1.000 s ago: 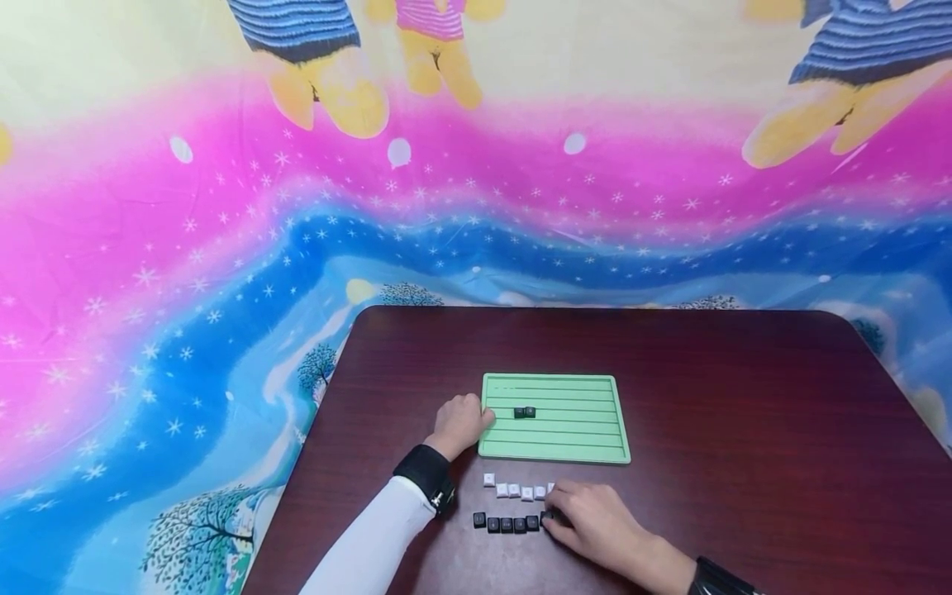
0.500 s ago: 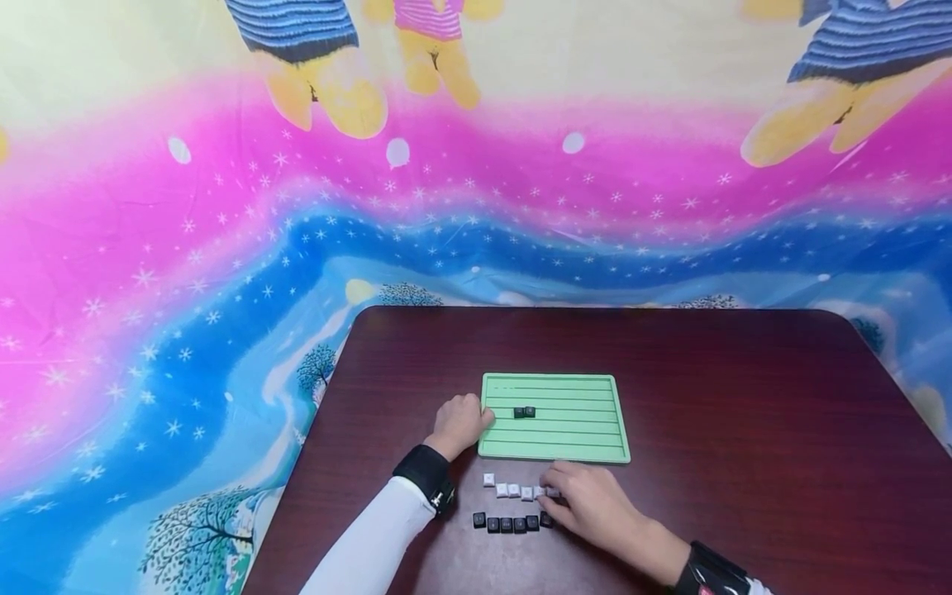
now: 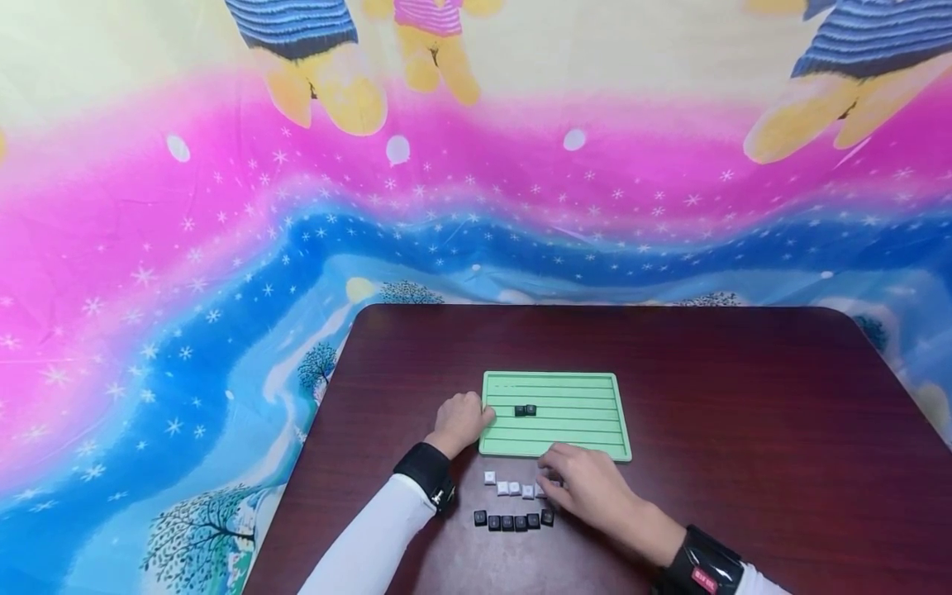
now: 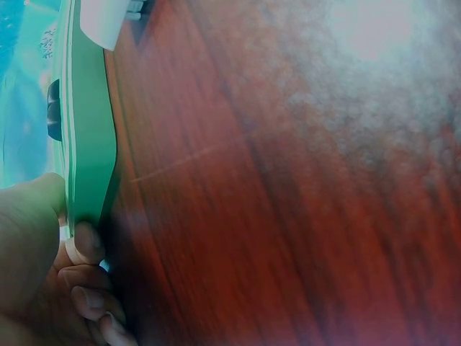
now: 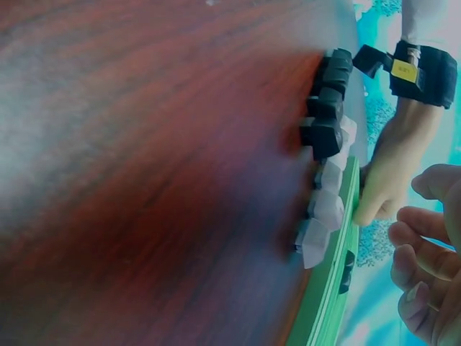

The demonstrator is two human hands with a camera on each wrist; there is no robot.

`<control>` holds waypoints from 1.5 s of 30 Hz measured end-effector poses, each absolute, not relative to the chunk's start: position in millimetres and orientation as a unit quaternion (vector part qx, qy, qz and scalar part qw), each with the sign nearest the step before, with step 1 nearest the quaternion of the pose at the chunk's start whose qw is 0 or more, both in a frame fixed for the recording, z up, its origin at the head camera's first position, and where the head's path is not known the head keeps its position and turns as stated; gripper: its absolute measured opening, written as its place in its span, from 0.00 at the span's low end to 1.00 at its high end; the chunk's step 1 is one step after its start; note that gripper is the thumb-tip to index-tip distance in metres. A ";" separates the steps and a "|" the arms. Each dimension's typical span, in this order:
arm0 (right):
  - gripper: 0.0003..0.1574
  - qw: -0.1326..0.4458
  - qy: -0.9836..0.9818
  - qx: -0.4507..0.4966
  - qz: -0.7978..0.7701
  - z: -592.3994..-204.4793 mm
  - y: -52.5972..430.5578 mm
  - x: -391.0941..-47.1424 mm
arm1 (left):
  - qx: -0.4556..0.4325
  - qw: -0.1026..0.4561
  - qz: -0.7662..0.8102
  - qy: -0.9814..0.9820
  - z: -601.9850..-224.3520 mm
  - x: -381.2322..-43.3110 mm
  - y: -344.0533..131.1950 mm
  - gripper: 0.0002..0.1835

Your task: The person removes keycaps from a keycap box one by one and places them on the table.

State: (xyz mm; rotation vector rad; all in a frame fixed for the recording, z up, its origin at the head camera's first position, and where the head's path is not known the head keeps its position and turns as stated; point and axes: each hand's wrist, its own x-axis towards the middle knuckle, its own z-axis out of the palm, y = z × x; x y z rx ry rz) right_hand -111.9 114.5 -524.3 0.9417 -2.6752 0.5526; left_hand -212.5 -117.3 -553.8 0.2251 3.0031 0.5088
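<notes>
My left hand [image 3: 457, 423] grips the left edge of a green ridged tray [image 3: 580, 426]. In the left wrist view its thumb lies over the tray's rim [image 4: 90, 144], with the fingers curled at the corner. Two black keycaps [image 3: 525, 410] sit side by side on the tray. My right hand [image 3: 591, 483] hovers over the right end of a row of white keycaps [image 3: 509, 488], partly covering it. In the right wrist view its fingers [image 5: 407, 267] are loosely bent, apart from the white keycaps [image 5: 315, 241], and nothing shows between them.
A row of several black keycaps [image 3: 514, 522] lies on the dark wooden table [image 3: 744, 430], nearer than the white row. Behind the table hangs a colourful printed cloth [image 3: 476, 182]. A black band [image 3: 706, 562] is on the right wrist.
My right hand has moved from the right end of the black row up to the white row, uncovering the last black keycap. The left hand has stayed on the tray.
</notes>
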 end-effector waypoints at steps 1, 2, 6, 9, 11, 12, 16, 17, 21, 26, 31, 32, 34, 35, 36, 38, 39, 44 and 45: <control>0.09 0.126 -0.919 0.321 0.190 -523.1 114.1 -113.0 | 0.073 0.044 0.167 0.982 -553.7 -212.5 -117.2 0.23; 0.09 0.127 -0.920 0.318 0.191 -522.2 113.6 -114.1 | 0.073 0.044 0.167 0.982 -553.6 -212.6 -117.1 0.23; 0.09 0.129 -0.922 0.312 0.192 -520.2 111.8 -119.3 | 0.071 0.047 0.169 0.982 -552.7 -213.2 -116.8 0.24; 0.09 0.127 -0.923 0.306 0.195 -520.5 110.8 -124.1 | 0.071 0.047 0.165 0.983 -552.3 -213.5 -116.9 0.24; 0.09 0.124 -0.925 0.300 0.195 -521.6 110.4 -127.7 | 0.071 0.046 0.164 0.983 -552.5 -213.6 -117.2 0.23; 0.09 0.122 -0.927 0.296 0.195 -522.0 110.4 -129.4 | 0.071 0.045 0.164 0.983 -552.7 -213.6 -117.3 0.23; 0.10 0.116 -0.932 0.285 0.193 -523.6 111.2 -135.8 | 0.074 0.044 0.164 0.983 -554.3 -213.6 -117.6 0.23; 0.10 0.116 -0.932 0.283 0.194 -523.8 111.4 -137.3 | 0.074 0.044 0.164 0.983 -554.6 -213.5 -117.5 0.23; 0.09 0.119 -0.934 0.275 0.193 -525.0 111.8 -142.5 | 0.072 0.044 0.166 0.983 -554.1 -213.1 -117.4 0.24; 0.09 0.124 -0.937 0.263 0.192 -527.5 110.7 -147.8 | 0.074 0.043 0.170 0.982 -553.3 -212.2 -117.3 0.23; 0.09 0.118 -0.941 0.254 0.191 -529.4 110.1 -152.7 | 0.073 0.038 0.169 0.982 -552.6 -211.5 -116.6 0.23; 0.09 0.114 -0.942 0.252 0.190 -529.5 110.0 -153.3 | 0.072 0.037 0.168 0.982 -552.2 -211.3 -116.3 0.23; 0.09 0.107 -0.944 0.249 0.189 -529.5 109.8 -154.7 | 0.071 0.038 0.168 0.983 -551.4 -211.1 -115.8 0.23; 0.09 0.104 -0.945 0.246 0.188 -529.4 109.7 -155.4 | 0.071 0.039 0.169 0.982 -551.6 -211.0 -115.7 0.23; 0.09 0.102 -0.946 0.244 0.187 -529.4 109.5 -156.1 | 0.071 0.039 0.169 0.982 -551.6 -211.0 -115.7 0.24; 0.09 0.100 -0.948 0.239 0.185 -529.2 109.2 -157.7 | 0.071 0.038 0.172 0.982 -552.0 -210.8 -116.0 0.24; 0.09 0.101 -0.948 0.237 0.184 -529.0 108.9 -158.6 | 0.072 0.038 0.174 0.981 -552.5 -211.1 -116.2 0.24; 0.08 0.103 -0.948 0.231 0.191 -528.9 107.8 -162.6 | 0.069 0.037 0.174 0.982 -552.5 -211.7 -116.2 0.24; 0.08 0.103 -0.949 0.229 0.192 -529.2 107.6 -163.4 | 0.069 0.037 0.174 0.982 -552.4 -211.6 -116.2 0.24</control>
